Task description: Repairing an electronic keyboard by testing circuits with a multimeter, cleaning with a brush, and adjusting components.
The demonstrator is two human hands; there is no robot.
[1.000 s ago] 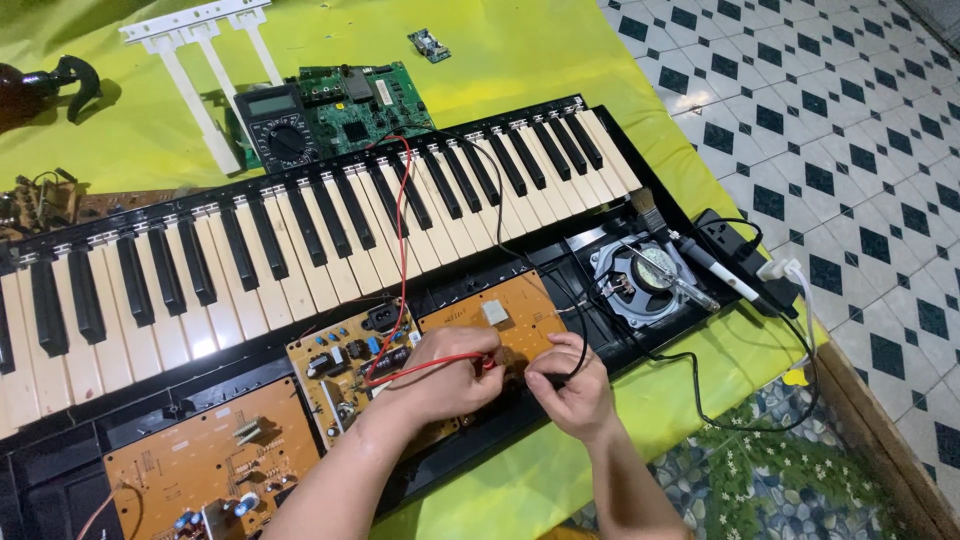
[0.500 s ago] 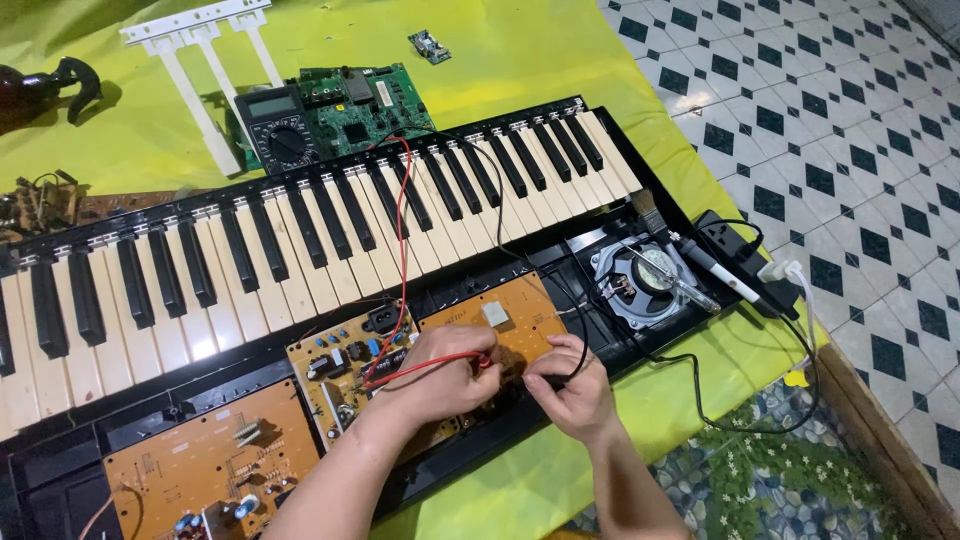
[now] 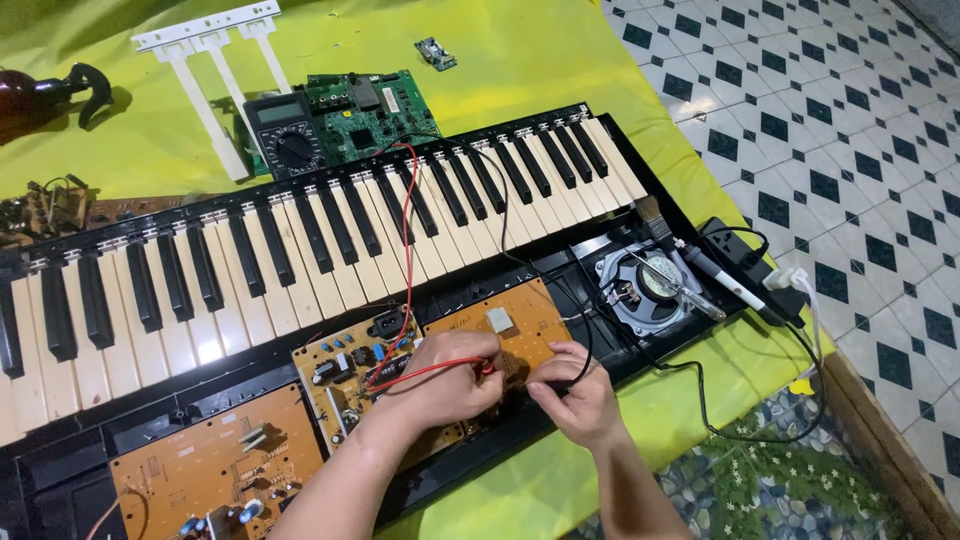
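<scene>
An opened electronic keyboard (image 3: 300, 250) lies on a yellow-green cloth, its lower case showing orange circuit boards (image 3: 520, 315). My left hand (image 3: 440, 380) holds a red test probe over the middle board (image 3: 350, 365), its red lead (image 3: 405, 230) running up across the keys to a dark multimeter (image 3: 285, 135). My right hand (image 3: 580, 395) pinches the black probe at the board's front edge, beside the left hand. The black lead (image 3: 500, 200) also crosses the keys. Both probe tips are hidden by my fingers.
A round speaker (image 3: 645, 290) sits in the case at right, with a soldering iron (image 3: 715, 280) and a black power strip (image 3: 760, 265) beside it. A green circuit board (image 3: 365, 100), white plastic strips (image 3: 205, 50) and a small module (image 3: 436, 52) lie behind. Tiled floor is at right.
</scene>
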